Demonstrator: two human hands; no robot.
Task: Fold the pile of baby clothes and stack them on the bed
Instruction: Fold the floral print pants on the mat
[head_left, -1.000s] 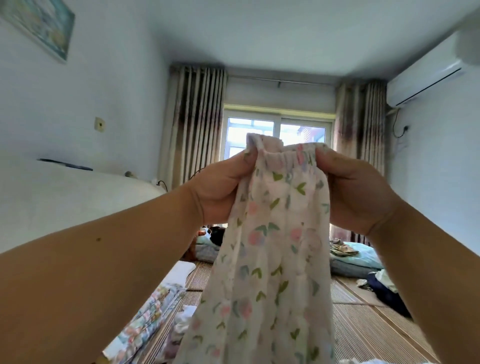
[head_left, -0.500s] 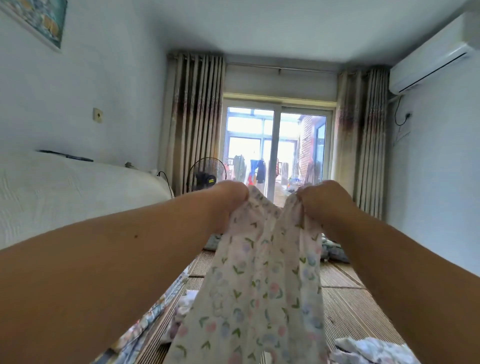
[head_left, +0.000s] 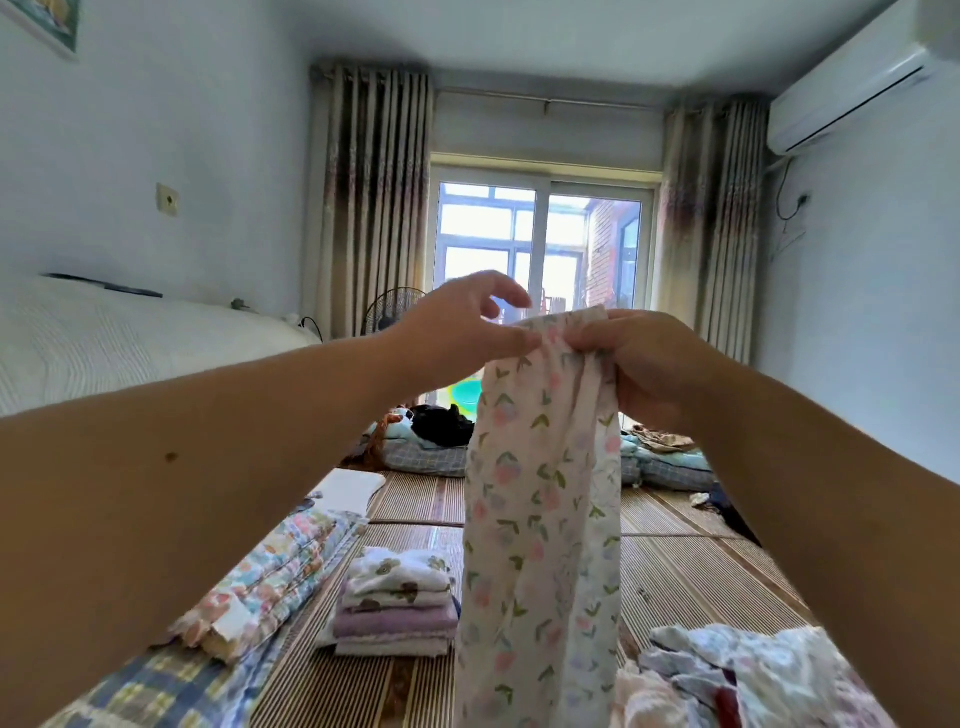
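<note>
Pants (head_left: 540, 499) hang from my right hand (head_left: 649, 364), which grips the waistband; my left hand (head_left: 462, 325) is open, thumb touching it. Their hem is cut off below.

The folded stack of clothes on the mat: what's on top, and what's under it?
A white piece with brown flowers tops the folded stack, over lilac and white layers. It sits on the striped mat. The hanging floral garment covers its right edge.
</note>
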